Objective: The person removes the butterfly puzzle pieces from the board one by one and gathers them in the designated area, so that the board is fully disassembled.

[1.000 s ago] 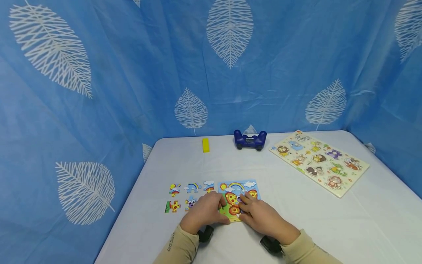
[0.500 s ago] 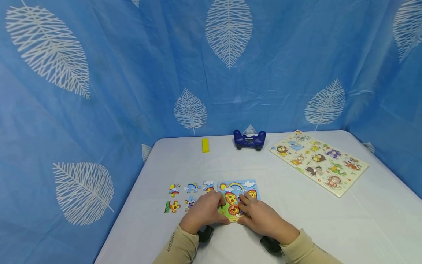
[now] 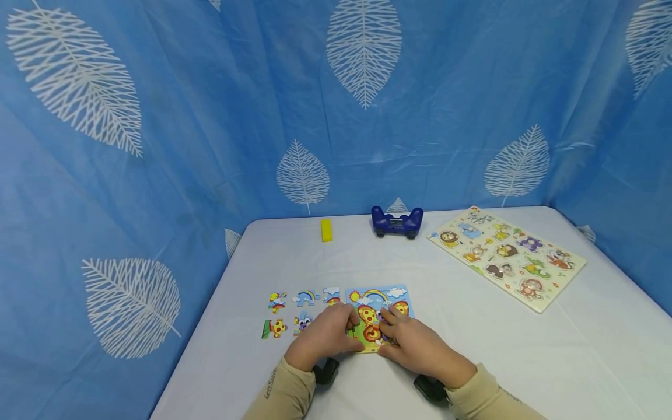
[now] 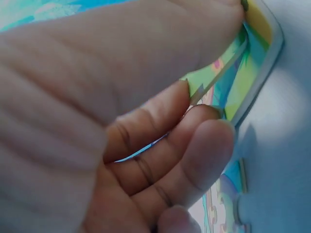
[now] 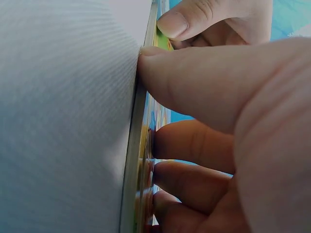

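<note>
A butterfly jigsaw board (image 3: pixel 370 350), with a rainbow and sun along its top, lies flat under both hands. My left hand (image 3: pixel 326 333) is at its near left corner, the thumb by the edge. Between that thumb and the bent fingers, a green puzzle piece (image 4: pixel 203 80) stands tilted up from the board in the left wrist view, pinched by its edge. My right hand (image 3: pixel 416 343) holds the board's right part: the thumb presses its near edge, and the bent fingertips rest on the picture. Much of the butterfly is hidden under the fingers.
Left of the board lie several loose jigsaw pieces (image 3: pixel 305 298), partly covered by the left hand. Farther back are a yellow block (image 3: pixel 326 230) and a dark blue game controller (image 3: pixel 396 222). An animal puzzle board (image 3: pixel 506 256) lies at an angle on the right.
Near the left fingertips, a dark gap has appeared at the board's lower left as the green piece tips up. Both hands otherwise stay in place.
</note>
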{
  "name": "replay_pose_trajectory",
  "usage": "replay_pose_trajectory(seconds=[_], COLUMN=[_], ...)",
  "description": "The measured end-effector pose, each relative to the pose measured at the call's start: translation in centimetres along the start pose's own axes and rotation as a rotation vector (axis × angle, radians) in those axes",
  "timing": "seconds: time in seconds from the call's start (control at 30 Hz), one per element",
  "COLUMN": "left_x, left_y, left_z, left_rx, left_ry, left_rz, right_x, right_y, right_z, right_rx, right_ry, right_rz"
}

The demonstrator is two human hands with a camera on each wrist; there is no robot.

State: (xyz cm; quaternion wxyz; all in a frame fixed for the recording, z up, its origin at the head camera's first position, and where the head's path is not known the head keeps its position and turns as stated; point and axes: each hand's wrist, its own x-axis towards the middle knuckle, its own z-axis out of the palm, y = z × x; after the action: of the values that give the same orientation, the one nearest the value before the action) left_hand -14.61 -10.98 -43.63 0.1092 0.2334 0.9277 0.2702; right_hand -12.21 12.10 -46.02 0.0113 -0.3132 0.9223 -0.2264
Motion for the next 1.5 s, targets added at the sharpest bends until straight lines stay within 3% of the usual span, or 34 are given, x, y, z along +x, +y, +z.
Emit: replay_pose_trajectory(seconds=[0.7,1.03,1.3,1.5], left_x=[0.24,0.53,0.41,0.34], left_y=[0.0,-0.13,-0.25,-0.57], left_z=[-0.06,0.26,-0.04,-0.34], left_rx=[-0.02,-0.104,-0.325,-0.445], left_ry=[0.001,0.085,0.191,0.219], left_rz=[0.033,0.016,-0.021,-0.041], right_x=[-0.04,-0.06,-0.08,-0.14], right_y=[-0.12,-0.35,-0.31,-0.3], right_z=[-0.06,-0.04,-0.07,-0.08], right_rx=[0.001,-0.003,-0.004,0.003], right_ry=[-0.002,-0.002,-0.001,-0.009], right_rz=[0.017,0.026,0.018,0.024])
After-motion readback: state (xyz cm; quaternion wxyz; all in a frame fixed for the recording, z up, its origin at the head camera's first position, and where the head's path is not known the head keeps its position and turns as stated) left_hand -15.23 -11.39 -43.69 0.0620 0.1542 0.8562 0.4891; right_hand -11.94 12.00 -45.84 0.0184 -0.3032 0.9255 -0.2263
